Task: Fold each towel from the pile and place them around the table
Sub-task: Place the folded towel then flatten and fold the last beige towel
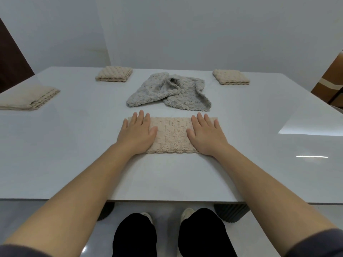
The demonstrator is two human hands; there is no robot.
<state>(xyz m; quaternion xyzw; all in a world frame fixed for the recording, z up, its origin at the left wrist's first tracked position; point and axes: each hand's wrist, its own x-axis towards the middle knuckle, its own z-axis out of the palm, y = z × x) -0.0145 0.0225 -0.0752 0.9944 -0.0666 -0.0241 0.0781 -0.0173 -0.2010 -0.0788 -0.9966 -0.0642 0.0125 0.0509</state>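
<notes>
A beige towel (171, 135), folded into a long strip, lies on the white table (74, 154) in front of me. My left hand (136, 133) presses flat on its left end with straight fingers. My right hand (206, 135) lies flat on its right end the same way. Just beyond the strip sits a crumpled grey towel (168, 91), unfolded. Three folded beige towels rest around the table: one at the far left (114, 74), one at the far right (231, 76), and one at the left edge (27, 98).
The table's front edge (167, 201) runs just above my legs and shoes. A dark ribbed table base (231, 212) stands under the right side. A brown cardboard box (332, 78) sits beyond the right edge. White walls stand behind the table.
</notes>
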